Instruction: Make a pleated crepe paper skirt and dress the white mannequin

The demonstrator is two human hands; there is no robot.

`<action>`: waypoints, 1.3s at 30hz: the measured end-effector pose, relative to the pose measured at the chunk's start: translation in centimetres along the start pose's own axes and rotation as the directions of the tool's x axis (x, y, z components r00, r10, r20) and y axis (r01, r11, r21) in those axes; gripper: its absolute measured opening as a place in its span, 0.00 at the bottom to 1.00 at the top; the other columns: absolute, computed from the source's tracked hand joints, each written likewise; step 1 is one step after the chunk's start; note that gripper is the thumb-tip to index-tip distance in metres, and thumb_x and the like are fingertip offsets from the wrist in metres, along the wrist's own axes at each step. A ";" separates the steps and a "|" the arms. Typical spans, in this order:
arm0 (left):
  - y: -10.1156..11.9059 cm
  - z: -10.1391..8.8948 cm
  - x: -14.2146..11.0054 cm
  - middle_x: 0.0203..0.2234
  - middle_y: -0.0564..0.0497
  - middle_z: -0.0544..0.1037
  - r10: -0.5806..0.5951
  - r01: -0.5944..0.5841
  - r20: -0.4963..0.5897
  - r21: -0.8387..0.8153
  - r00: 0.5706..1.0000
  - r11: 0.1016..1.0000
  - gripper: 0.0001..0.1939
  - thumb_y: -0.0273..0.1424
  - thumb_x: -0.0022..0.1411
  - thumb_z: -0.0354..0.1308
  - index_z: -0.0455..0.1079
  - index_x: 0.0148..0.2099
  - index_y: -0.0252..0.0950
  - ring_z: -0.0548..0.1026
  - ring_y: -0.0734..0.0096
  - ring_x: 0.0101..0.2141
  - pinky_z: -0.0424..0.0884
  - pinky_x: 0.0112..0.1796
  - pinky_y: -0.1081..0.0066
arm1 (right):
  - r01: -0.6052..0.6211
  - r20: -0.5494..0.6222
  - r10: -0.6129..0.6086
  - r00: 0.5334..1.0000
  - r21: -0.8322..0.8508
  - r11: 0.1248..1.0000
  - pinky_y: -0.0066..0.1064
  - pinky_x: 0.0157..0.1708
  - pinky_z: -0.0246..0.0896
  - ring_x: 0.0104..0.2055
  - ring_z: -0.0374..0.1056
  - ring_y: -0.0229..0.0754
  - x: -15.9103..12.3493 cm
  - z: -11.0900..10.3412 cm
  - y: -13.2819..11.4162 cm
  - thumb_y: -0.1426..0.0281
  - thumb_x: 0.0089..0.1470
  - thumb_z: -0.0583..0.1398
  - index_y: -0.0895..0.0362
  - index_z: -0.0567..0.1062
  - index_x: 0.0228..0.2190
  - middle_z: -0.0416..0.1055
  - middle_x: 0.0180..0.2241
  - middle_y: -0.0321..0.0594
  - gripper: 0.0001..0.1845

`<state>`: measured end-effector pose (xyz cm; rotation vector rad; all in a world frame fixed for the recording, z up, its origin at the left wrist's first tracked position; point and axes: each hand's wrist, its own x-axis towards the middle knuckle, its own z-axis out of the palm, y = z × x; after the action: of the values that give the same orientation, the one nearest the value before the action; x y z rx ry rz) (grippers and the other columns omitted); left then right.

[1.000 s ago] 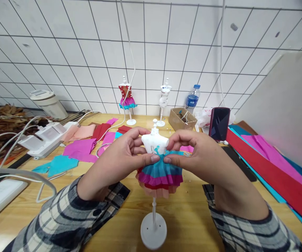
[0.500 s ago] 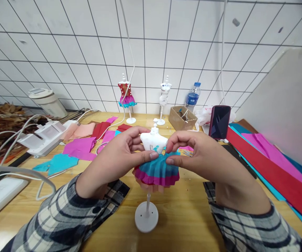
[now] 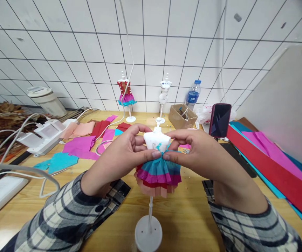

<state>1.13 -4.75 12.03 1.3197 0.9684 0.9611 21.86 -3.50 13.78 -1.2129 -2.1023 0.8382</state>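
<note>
- At the frame's centre, your mannequin (image 3: pixel 157 140) tilts slightly, a layered skirt (image 3: pixel 159 169) around its waist.
- Just left of it, your left hand (image 3: pixel 127 150) grips the skirt's waist, thumb in front, fingers curled beside the torso.
- Just right of it, your right hand (image 3: pixel 195 147) pinches the waist too, the thumbs close together.
- At upper centre, two more mannequins stand near a box (image 3: pixel 182 117).
- At centre right, a phone (image 3: pixel 220 120) stands upright.

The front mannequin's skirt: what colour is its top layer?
Top layer: turquoise, in the head view.
</note>
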 end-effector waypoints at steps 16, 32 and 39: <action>-0.1 -0.4 -0.1 0.51 0.46 0.77 0.010 -0.021 0.076 0.148 0.997 0.989 0.35 0.31 0.53 0.71 0.62 0.60 0.41 0.79 0.62 0.46 0.78 0.41 0.70 | 0.058 -0.038 -0.058 0.998 -0.015 0.998 0.27 0.31 0.59 0.33 0.73 0.38 0.3 0.2 0.1 0.70 0.47 0.68 0.50 0.80 0.40 0.78 0.28 0.30 0.15; 1.0 -1.2 -0.5 0.32 0.56 0.78 0.146 -0.184 0.152 0.282 0.978 0.942 0.26 0.24 0.50 0.71 0.65 0.48 0.42 0.79 0.74 0.33 0.76 0.33 0.79 | 0.243 0.063 -0.253 0.965 0.136 0.961 0.26 0.31 0.59 0.31 0.71 0.36 -0.2 0.4 0.2 0.65 0.48 0.69 0.51 0.66 0.43 0.71 0.30 0.28 0.23; 1.1 -0.7 -0.2 0.27 0.58 0.75 0.190 -0.210 0.096 0.291 0.977 0.933 0.25 0.24 0.48 0.72 0.63 0.45 0.40 0.76 0.78 0.25 0.72 0.25 0.83 | 0.304 0.018 -0.309 0.951 0.141 0.942 0.24 0.31 0.59 0.30 0.70 0.33 0.1 0.4 0.5 0.69 0.50 0.69 0.51 0.65 0.41 0.72 0.28 0.26 0.21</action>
<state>0.36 -4.67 13.09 1.7230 0.9681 0.9413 21.75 -3.29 13.20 -0.7765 -2.1527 0.8502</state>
